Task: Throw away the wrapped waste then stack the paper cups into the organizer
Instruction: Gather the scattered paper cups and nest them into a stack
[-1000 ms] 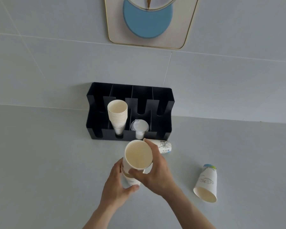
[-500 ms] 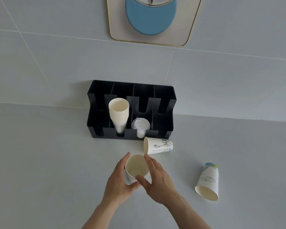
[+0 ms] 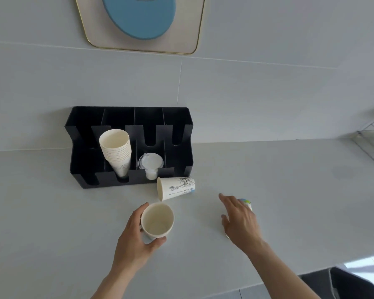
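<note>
From the head camera, looking down on the pale counter: the left hand is wrapped round an upright paper cup, thumb on one side and fingers curled under the other, the open mouth facing up. It may be more than one cup nested; I can't tell from here.

The right hand is out to the right, fingers spread and loose, palm down over a second cup lying on the counter. Only the blue-green base of that cup peeks past the knuckles, and whether the fingers touch it is hidden.

Between the hands and the wall, a third cup lies on its side, mouth to the left, printed drawing showing, just in front of the black organizer.

The organizer sits against the wall. In its second slot from the left leans a stack of cups, tilted, rims up. The next slot to the right holds clear plastic lids.

On the wall above hangs a gold-edged panel with a blue disc. No wrapped waste shows anywhere in this view.
</note>
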